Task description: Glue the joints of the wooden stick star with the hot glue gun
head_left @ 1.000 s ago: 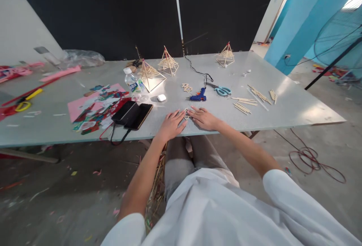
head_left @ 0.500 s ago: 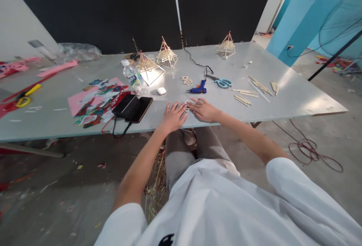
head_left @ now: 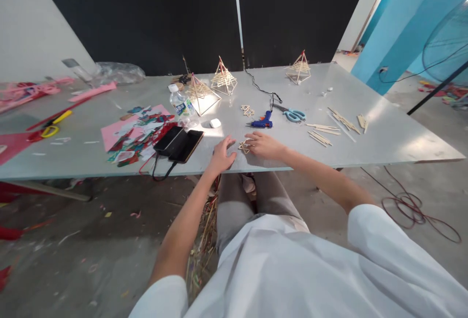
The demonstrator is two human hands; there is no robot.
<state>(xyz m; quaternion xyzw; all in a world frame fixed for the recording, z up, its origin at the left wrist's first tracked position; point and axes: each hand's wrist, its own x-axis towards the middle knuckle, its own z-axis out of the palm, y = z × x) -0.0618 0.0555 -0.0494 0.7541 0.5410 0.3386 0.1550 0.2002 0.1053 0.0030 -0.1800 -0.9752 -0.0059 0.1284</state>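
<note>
My left hand rests on the grey table near its front edge, fingers stretched out flat. My right hand lies just to its right, fingertips on a small stick-built piece that sits between the two hands. A blue glue gun and teal scissors lie just beyond the hands. Loose wooden sticks are scattered to the right. Another small stick piece lies behind the glue gun.
Three stick pyramids stand toward the back. Two phones, a water bottle, a white earbud case and pink paper with cuttings lie left. Yellow-handled scissors sit far left. A red cable coils on the floor.
The hands have drawn slightly apart, so the small stick piece now shows between them. The camera has shifted a little.
</note>
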